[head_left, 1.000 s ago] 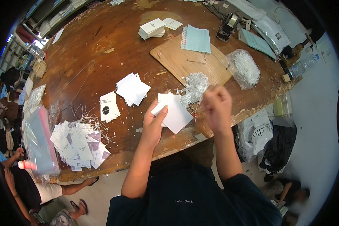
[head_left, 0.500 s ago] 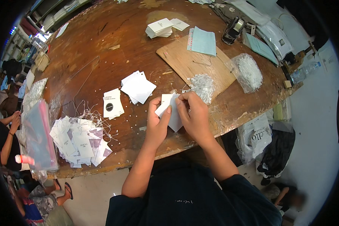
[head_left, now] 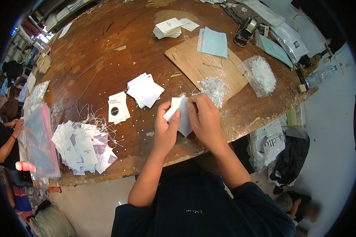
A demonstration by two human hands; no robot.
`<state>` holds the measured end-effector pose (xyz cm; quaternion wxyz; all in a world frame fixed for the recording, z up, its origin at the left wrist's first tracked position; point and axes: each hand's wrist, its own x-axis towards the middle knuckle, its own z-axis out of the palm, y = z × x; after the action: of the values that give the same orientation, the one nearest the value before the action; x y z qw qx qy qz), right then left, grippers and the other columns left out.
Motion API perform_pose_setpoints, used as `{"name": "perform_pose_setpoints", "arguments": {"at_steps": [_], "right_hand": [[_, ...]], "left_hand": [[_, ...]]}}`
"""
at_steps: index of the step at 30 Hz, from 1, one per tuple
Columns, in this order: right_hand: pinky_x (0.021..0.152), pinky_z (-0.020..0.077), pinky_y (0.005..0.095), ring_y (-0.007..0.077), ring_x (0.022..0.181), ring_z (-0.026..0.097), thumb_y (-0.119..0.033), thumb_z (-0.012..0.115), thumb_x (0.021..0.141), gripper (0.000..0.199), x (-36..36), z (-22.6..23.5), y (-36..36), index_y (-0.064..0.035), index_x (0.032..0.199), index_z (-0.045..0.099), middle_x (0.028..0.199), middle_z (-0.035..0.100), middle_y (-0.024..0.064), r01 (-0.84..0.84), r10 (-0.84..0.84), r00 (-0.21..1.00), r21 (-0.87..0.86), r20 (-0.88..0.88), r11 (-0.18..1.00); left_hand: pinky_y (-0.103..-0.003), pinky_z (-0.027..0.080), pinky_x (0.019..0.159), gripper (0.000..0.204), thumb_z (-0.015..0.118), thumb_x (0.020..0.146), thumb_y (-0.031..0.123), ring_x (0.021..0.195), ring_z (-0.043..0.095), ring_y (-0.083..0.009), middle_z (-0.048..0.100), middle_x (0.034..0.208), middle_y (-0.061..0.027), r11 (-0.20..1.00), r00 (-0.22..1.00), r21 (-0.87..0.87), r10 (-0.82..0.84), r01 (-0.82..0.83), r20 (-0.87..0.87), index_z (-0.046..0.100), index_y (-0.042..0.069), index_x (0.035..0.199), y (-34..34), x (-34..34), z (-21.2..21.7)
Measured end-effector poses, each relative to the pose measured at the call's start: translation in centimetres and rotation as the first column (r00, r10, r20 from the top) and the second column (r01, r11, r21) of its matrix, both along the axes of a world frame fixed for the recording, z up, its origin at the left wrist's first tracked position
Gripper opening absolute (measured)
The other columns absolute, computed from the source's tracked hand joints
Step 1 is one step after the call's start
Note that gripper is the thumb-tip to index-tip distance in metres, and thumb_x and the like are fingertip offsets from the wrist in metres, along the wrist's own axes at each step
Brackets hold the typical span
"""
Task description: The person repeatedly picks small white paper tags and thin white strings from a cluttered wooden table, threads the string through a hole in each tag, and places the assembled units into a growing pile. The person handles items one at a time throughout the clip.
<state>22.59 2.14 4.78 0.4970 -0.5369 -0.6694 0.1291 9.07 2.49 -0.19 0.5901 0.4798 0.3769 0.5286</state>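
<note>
Here, at the centre of the frame, both hands meet over the near edge of the round wooden worktop (head_left: 106, 39). The left hand (head_left: 166, 128) has its grip closed on a small white card (head_left: 177, 112), thumb on top and fingers curled underneath. The right hand (head_left: 205, 118) is closed too, its fingertips pinching the same card from the right side; what else it may be pinching there is too small to tell. The card is held just above the worktop, tilted, with its lower corner showing between the two hands.

Just above the right hand a loose heap of white strings (head_left: 213, 89) lies on the lower end of a thin wooden board (head_left: 197, 65). At the upper end of that board rests a pale blue sheet (head_left: 214, 42). To the right of the board a clear bag (head_left: 261, 75) lies on its side, filled with more white strings.

Left of the hands sits a fan of blank white cards (head_left: 145, 91), and beside it a small stack of tags (head_left: 118, 107) with a dark round mark. In the lower left a wide pile of strung tags (head_left: 83, 146) spreads out, its threads trailing upward. Further left, at the worktop's edge, a clear plastic bag (head_left: 37, 140) lies flat; its contents are unclear. Another stack of cards (head_left: 168, 28) sits at the top centre, with a tape dispenser (head_left: 245, 31) to the right of it.
</note>
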Motion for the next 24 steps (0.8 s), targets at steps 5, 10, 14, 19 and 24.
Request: {"name": "perform_pose_setpoints", "arguments": {"at_steps": [5,10,14,19,24], "right_hand": [[0.068,0.0489,0.0458,0.0413,0.076,0.058,0.005,0.062,0.09,0.009,0.0,-0.1,-0.1,0.0019,0.094,0.056,0.085,0.056,0.0199,0.005,-0.005,1.0,-0.005,0.002,1.0],[0.067,0.0486,0.0461,0.0413,0.076,0.058,0.005,0.061,0.09,0.008,0.0,-0.1,-0.1,0.0018,0.094,0.055,0.085,0.056,0.0196,-0.008,0.008,1.0,0.003,-0.017,1.0],[0.067,0.0489,0.0457,0.0415,0.075,0.058,0.004,0.061,0.091,0.007,0.2,-0.2,-0.2,0.0019,0.094,0.055,0.085,0.056,0.0198,-0.005,0.005,1.0,0.005,0.003,1.0],[0.067,0.0495,0.0427,0.0373,0.074,0.06,0.001,0.06,0.094,0.003,0.5,-0.1,0.0,0.002,0.094,0.057,0.085,0.06,0.0172,-0.03,0.03,0.999,-0.018,-0.031,0.999],[0.066,0.0472,0.0242,0.01,0.075,0.062,-0.012,0.063,0.1,0.012,1.7,0.7,-0.6,-0.0011,0.095,0.065,0.089,0.068,0.0029,-0.393,-0.038,0.713,-0.444,-0.7,0.805]], "left_hand": [[-0.029,0.047,0.091,0.032,0.059,0.104,0.016,0.103,0.057,-0.0122,0.061,0.116,-0.0092,0.994,0.993,0.106,0.052,-0.041,-0.102,0.051,-0.001,0.129,-0.1,0.0,-0.1],[-0.03,0.049,0.089,0.032,0.06,0.102,0.015,0.102,0.058,-0.0132,0.062,0.114,-0.0105,0.983,0.979,0.179,0.081,-0.047,-0.188,0.051,-0.001,0.129,-0.2,0.0,0.0],[-0.031,0.049,0.088,0.031,0.06,0.102,0.014,0.102,0.06,-0.0156,0.063,0.113,-0.0122,0.984,0.983,0.171,0.078,-0.049,-0.168,0.052,-0.002,0.128,-0.4,0.1,-0.2],[-0.036,0.051,0.09,0.033,0.065,0.093,0.006,0.103,0.064,-0.03,0.062,0.114,-0.0139,0.858,0.884,0.513,0.261,-0.028,-0.388,0.057,0.004,0.125,-0.1,0.0,0.0],[-0.047,0.051,0.093,0.042,0.074,0.078,0.001,0.108,0.063,-0.0366,0.062,0.115,-0.0076,0.638,0.617,0.753,0.53,0.162,-0.582,0.069,0.014,0.118,-0.2,-1.4,1.8]]}}
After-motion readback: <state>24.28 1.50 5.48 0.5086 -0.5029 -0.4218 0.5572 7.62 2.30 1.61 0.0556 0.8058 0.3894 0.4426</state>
